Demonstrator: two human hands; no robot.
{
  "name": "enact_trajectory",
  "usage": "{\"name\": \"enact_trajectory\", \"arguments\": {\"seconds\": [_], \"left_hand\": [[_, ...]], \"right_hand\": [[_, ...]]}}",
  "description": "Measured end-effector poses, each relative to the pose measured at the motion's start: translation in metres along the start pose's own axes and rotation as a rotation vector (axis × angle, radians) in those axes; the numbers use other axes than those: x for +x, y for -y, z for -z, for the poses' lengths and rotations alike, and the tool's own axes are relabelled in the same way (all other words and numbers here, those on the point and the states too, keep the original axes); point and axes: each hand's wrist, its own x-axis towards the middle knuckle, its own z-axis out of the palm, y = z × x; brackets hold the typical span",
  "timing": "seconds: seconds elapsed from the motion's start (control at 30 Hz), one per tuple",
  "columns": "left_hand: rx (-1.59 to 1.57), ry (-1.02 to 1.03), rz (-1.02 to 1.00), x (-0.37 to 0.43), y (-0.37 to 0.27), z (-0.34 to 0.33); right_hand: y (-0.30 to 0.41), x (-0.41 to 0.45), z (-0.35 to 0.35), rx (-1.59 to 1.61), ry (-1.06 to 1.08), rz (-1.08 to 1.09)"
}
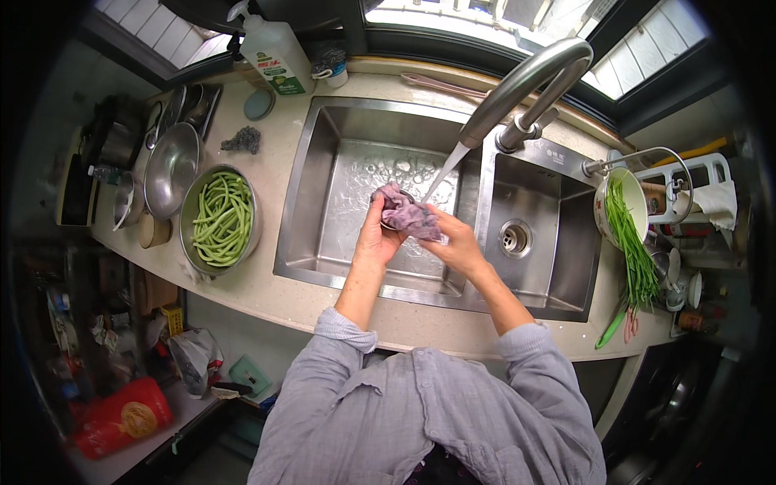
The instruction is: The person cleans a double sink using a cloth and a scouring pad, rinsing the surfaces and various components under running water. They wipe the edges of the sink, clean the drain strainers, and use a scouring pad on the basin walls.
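Observation:
Over the large steel sink basin (342,242), my left hand (373,236) grips a small round dish with a dark rim (388,227), mostly hidden by a cloth and fingers. My right hand (456,245) holds a wet, purplish-grey cloth (415,219) against it. From the curved steel faucet (497,103) a stream of water (447,171) runs down just behind the cloth, near my right fingers. Water lies rippling on the basin floor.
Left of the sink stand a bowl of green beans (222,218), a steel bowl (173,170), a steel-wool scrubber (242,140) and a white pump bottle (276,54). To the right are a smaller basin (545,212) and long green stalks (630,242) across an enamel bowl (636,203).

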Motion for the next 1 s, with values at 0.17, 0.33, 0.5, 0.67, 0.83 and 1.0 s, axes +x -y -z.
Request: {"name": "enact_trajectory", "arguments": {"seconds": [0.17, 0.33, 0.5, 0.67, 0.83, 1.0], "left_hand": [[0.125, -0.003, 0.092, 0.000, -0.008, -0.006], [0.317, -0.066, 0.148, 0.000, -0.008, -0.005], [0.609, -0.161, -0.144, 0.004, 0.004, -0.008], [0.967, -0.018, -0.439, 0.012, 0.020, -0.010], [1.051, 0.137, -0.543, 0.031, 0.017, -0.023], [0.323, -0.134, -0.056, 0.043, 0.012, -0.008]], "right_hand": [[0.038, 0.022, 0.016, 0.001, -0.056, 0.246], [0.035, 0.039, 0.002, -0.483, 0.282, 0.526], [0.030, 0.040, -0.013, -0.272, 0.491, 0.226], [0.008, 0.040, -0.016, 0.617, 0.414, -0.476], [-0.001, 0.040, -0.016, 1.514, 0.082, -1.037], [-0.017, 0.020, 0.006, 1.393, -0.324, -0.866]]}}
